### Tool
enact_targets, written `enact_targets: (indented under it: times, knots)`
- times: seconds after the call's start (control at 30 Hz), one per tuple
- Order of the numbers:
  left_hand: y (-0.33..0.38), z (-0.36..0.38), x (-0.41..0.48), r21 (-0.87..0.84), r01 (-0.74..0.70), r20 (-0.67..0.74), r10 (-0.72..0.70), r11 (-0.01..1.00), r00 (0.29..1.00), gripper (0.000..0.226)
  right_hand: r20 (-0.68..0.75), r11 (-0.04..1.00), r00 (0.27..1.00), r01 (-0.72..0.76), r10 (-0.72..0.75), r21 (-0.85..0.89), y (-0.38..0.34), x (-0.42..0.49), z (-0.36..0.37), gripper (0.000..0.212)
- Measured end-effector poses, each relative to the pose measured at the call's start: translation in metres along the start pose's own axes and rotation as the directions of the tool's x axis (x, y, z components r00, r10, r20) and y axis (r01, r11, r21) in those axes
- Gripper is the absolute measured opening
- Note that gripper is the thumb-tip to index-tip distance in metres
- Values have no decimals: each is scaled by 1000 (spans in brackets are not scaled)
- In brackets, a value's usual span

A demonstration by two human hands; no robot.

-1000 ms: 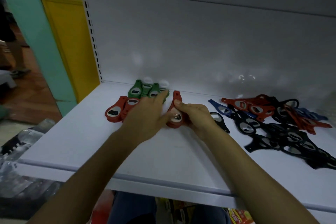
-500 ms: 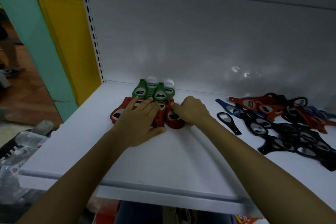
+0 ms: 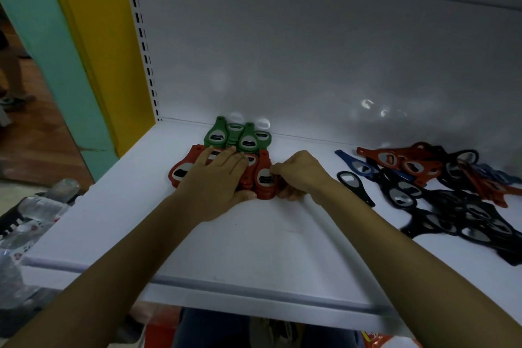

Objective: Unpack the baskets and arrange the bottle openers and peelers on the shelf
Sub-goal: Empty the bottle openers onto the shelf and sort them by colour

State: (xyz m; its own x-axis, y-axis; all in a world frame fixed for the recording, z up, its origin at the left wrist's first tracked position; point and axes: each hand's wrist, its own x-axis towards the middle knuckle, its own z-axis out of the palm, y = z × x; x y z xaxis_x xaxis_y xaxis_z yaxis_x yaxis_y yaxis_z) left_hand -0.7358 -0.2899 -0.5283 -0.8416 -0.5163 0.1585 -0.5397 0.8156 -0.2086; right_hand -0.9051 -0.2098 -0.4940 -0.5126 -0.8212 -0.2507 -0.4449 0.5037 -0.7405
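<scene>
moved: the end red opener, which was held up between the hands 1 s ago, is now down in the row. The left hand has gone from reaching toward the green ones to lying flat on the red ones.
head view, left hand: released, with straight fingers pressing down on the red openers.
right hand: curled, with its thumb and fingers pinching the right edge of the end red opener and squaring it against the row.
red openers: overlapped in a row on the shelf, left of centre, touching the green openers behind them.
green openers: tight against the back panel.
loose pile: black, red and blue openers in a tangle, well apart on the right and not yet sorted. One black opener lies near the right wrist.
not seen: baskets, peelers.
risk 1: the overlapped red ones look slick, so a push from the right could fan them out under the left palm.
risk 2: pushing back too hard would shove the green row askew against the panel.
risk 3: when the right arm draws back it could catch the black opener and drag it toward the shelf edge.
</scene>
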Motion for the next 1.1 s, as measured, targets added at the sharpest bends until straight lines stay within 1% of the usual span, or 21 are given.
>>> enact_targets:
  times: [0.03, 0.1, 0.17, 0.2, 0.3, 0.37, 0.43, 0.5, 0.57, 0.63, 0.67, 0.7, 0.73, 0.77, 0.8, 0.83, 0.87, 0.9, 1.0, 1.1]
  knots:
    - [0, 0, 0, 5, -1, 4, 1, 1000, 1000, 85, -21, 999, 1000, 19, -19, -36, 0, 0, 2, 30]
    - [0, -2, 0, 17, -9, 17, 9, 1000, 1000, 91, -93, 970, 991, 76, -100, -230, 1, -1, 6, 31]
    - [0, -6, 1, 3, -22, 30, 22, 1000, 999, 96, -162, 893, 967, 107, -195, -437, 1, -2, 10, 35]
    - [-1, -9, 2, -13, -30, 41, 31, 999, 999, 98, -179, 865, 956, 119, -233, -488, 1, -2, 12, 37]
    - [-3, -20, 4, -72, -58, 40, 61, 996, 997, 95, -194, 838, 938, 147, -287, -525, 2, -1, 10, 42]
    - [0, -28, 5, -110, -100, -17, 98, 989, 995, 87, -192, 829, 933, 159, -304, -536, 5, -1, 4, 44]
    - [9, -37, 7, -139, -149, -75, 140, 979, 987, 80, -200, 818, 933, 142, -298, -558, 12, -3, -6, 44]
    - [25, -43, 13, -150, -194, -97, 180, 970, 979, 77, -212, 801, 930, 125, -300, -585, 23, -9, -21, 44]
    - [46, -43, 26, -178, -207, -101, 191, 962, 976, 75, -250, 781, 913, 106, -322, -615, 36, -16, -42, 39]
    - [75, -43, 45, -284, -213, -125, 184, 935, 975, 70, -307, 784, 890, 84, -336, -616, 52, -22, -68, 35]
    - [91, -42, 57, -393, -213, -144, 169, 895, 975, 67, -336, 789, 878, 73, -342, -611, 61, -25, -82, 33]
    - [110, -42, 70, -556, -193, -141, 136, 808, 980, 64, -364, 797, 869, 55, -335, -601, 71, -27, -98, 31]
    - [130, -43, 83, -747, -137, -100, 93, 650, 991, 61, -389, 812, 864, 39, -321, -583, 81, -29, -112, 29]
    - [149, -45, 95, -903, -62, -43, 55, 425, 998, 56, -407, 823, 859, 28, -310, -567, 91, -31, -126, 30]
    - [165, -47, 106, -981, 6, 12, 32, 196, 999, 49, -412, 832, 856, 37, -312, -554, 102, -32, -137, 29]
    - [178, -48, 116, -999, 50, 50, 18, 21, 999, 43, -416, 837, 853, 44, -316, -545, 111, -31, -147, 25]
    - [191, -48, 128, -995, 66, 65, 14, -69, 998, 38, -425, 838, 847, 41, -318, -545, 121, -28, -159, 17]
    - [200, -47, 135, -993, 66, 66, 2, -101, 998, 36, -433, 836, 842, 38, -322, -548, 128, -23, -166, 17]
    - [212, -37, 149, -993, 9, 17, -67, -117, 998, 31, -434, 832, 846, 21, -310, -554, 137, -2, -177, 31]
    - [216, -23, 154, -994, -47, -37, -99, -96, 994, 29, -357, 781, 883, 18, -306, -625, 134, 26, -174, 38]
